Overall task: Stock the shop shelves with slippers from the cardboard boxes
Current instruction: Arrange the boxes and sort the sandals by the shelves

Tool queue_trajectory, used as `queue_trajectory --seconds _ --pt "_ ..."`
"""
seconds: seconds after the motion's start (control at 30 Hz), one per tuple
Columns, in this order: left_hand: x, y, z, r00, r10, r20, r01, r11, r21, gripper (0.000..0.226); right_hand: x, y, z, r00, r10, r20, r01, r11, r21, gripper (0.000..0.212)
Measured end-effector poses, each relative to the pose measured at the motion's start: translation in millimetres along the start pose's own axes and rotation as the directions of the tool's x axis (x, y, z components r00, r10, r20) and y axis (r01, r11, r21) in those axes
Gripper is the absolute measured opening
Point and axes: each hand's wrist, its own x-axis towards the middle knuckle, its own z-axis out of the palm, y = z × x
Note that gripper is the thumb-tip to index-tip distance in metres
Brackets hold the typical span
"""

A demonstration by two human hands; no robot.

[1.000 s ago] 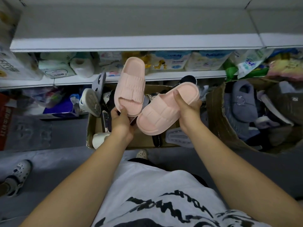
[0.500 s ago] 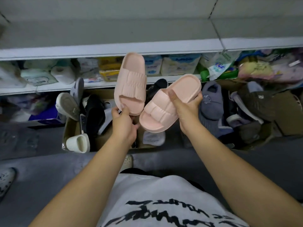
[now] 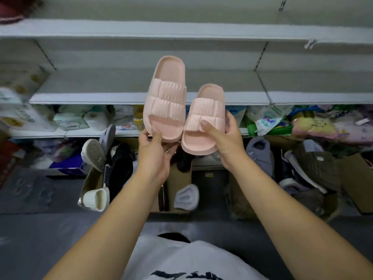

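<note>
I have raised the left slipper (image 3: pixel 165 93) and right slipper (image 3: pixel 205 118) toward the shelf (image 3: pixel 90 98). Left hand (image 3: pixel 155 156) fingers pinch one heel; right hand (image 3: pixel 224 142) fingers wrap the other. Shallow heel pinch may slip.

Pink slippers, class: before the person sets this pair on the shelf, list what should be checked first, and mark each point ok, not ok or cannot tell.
1. Left hand grips the left-hand slipper at its lower end, thumb on top: ok.
2. Right hand grips the right-hand slipper, thumb on the strap: ok.
3. Both slippers share the same pink and the same ribbed strap: ok.
4. Both are strap-up, side by side, pointing the same way: ok.
5. The shelf behind them shows bare space: ok.
6. One is for a left foot and one for a right foot: cannot tell.
</note>
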Motion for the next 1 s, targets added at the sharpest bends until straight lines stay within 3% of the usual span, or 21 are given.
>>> queue_trajectory --seconds 0.13,0.27,0.37,0.6,0.77,0.9,1.0 --pt "16 38 24 0.994 0.075 0.078 -0.08 0.995 0.053 0.017 20 -46 12 0.997 -0.081 0.003 0.081 0.996 0.04 0.084" --pt "26 78 51 0.971 0.159 0.178 -0.178 0.979 0.1 0.017 35 -93 23 0.979 -0.203 -0.015 0.204 0.976 0.076 0.089" --pt "28 106 74 0.936 0.256 0.243 -0.286 0.954 0.095 0.03 46 -126 28 0.958 -0.285 -0.012 0.285 0.953 0.105 0.078" --pt "25 158 142 0.81 0.457 0.367 -0.501 0.865 0.028 0.052 75 -213 22 0.867 -0.499 -0.021 0.497 0.858 0.133 0.077" --pt "26 198 206 0.749 0.557 0.359 -0.592 0.806 -0.017 0.056 110 -288 15 0.787 -0.617 0.0 0.615 0.784 0.088 0.076" --pt "37 229 262 0.747 0.58 0.325 -0.612 0.79 -0.002 0.052 142 -351 9 0.774 -0.63 0.059 0.627 0.777 0.059 0.081" --pt "48 250 298 0.758 0.585 0.29 -0.626 0.777 0.069 0.053 169 -389 5 0.806 -0.582 0.113 0.576 0.813 0.08 0.08"
